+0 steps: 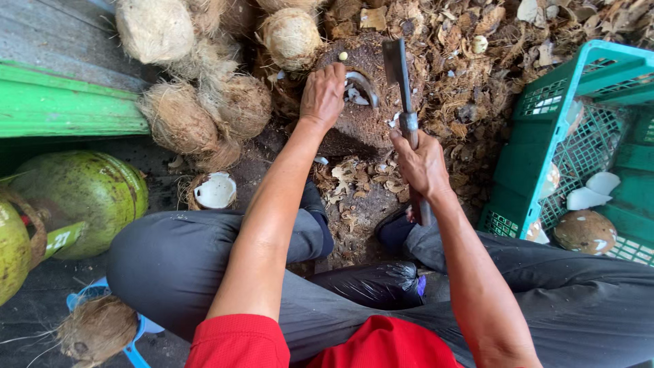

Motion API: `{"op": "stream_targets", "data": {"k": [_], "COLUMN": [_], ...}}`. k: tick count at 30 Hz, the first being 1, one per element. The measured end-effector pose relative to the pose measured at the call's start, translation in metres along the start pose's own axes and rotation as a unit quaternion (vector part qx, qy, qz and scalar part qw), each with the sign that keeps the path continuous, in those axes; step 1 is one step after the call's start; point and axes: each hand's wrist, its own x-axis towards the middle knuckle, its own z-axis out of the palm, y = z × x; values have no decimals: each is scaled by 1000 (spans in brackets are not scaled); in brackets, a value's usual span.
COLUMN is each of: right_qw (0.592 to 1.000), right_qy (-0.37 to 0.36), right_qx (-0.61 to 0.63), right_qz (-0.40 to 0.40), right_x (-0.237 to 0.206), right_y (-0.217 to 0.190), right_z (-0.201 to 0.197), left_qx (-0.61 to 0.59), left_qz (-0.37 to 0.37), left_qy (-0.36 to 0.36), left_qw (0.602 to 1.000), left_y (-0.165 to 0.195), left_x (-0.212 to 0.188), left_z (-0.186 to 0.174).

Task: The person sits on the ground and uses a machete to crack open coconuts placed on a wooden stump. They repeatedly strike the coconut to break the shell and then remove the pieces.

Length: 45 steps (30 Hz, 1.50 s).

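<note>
My left hand (323, 94) presses down on a broken coconut piece (359, 87) with white flesh, resting on a dark round chopping block (361, 123). My right hand (422, 163) grips the handle of a heavy cleaver (397, 68), its blade raised upright just right of the coconut piece. I sit with my knees apart around the block.
Several husked coconuts (204, 102) are piled at the upper left. A half shell (214, 190) lies by my left knee. A green gas cylinder (85, 197) stands at left. At right, a teal plastic crate (545, 170) holds coconut pieces (586, 232). Husk scraps (477, 61) cover the ground.
</note>
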Motion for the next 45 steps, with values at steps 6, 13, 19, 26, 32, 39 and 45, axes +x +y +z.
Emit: {"op": "stream_targets", "data": {"k": [6, 13, 19, 26, 32, 39, 45], "right_qw": [999, 998, 999, 999, 999, 992, 995], "right_qy": [-22, 5, -39, -13, -31, 0, -44], "right_qx": [-15, -60, -36, 46, -26, 92, -93], "right_qz": [-39, -31, -10, -17, 29, -84, 10], "right_x": [0, -5, 7, -1, -1, -1, 3], "right_y": [-20, -34, -26, -19, -11, 6, -13], "right_z": [13, -2, 0, -12, 9, -9, 13], "left_qx": [15, 12, -12, -4, -7, -20, -5], "left_qz": [16, -4, -2, 3, 11, 1, -9], "left_qy": [11, 10, 18, -2, 45, 8, -10], "left_qw": [1000, 1000, 1000, 1000, 999, 1000, 1000], "left_y": [-3, -2, -3, -5, -4, -4, -5], "left_x": [-1, -1, -1, -1, -1, -3, 1], "left_z": [-1, -1, -3, 0, 2, 0, 0]}}
